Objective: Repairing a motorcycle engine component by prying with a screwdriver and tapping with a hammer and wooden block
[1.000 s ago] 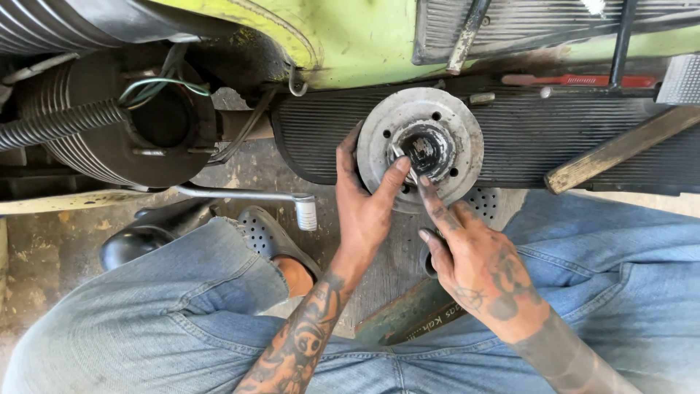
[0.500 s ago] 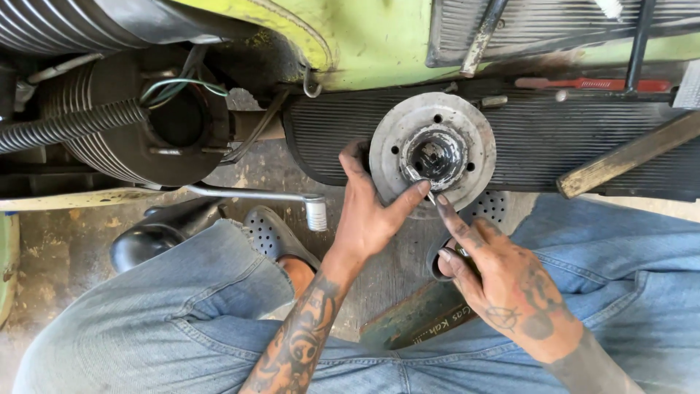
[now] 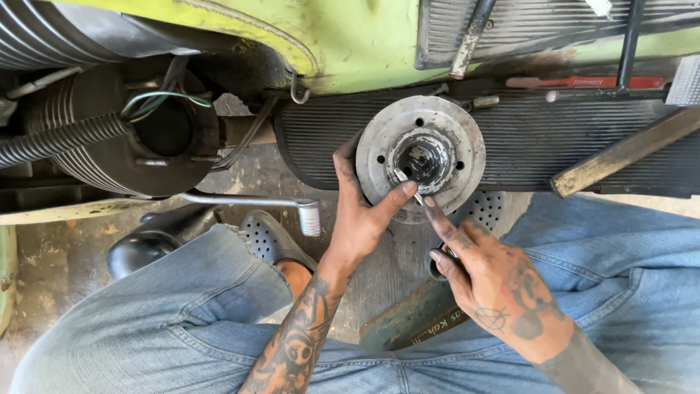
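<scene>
I had one round metal hub [image 3: 421, 157] before me, resting on the black ribbed mat [image 3: 525, 142]. My left hand [image 3: 361, 219] gripped its lower left rim, thumb and forefinger spread over the face. My right hand [image 3: 496, 281] pinched one thin metal tool [image 3: 408, 186], its tip in the hub's greasy centre. Around lay one kick lever [image 3: 251, 202], one wooden stick [image 3: 620, 155] and my two denim knees.
</scene>
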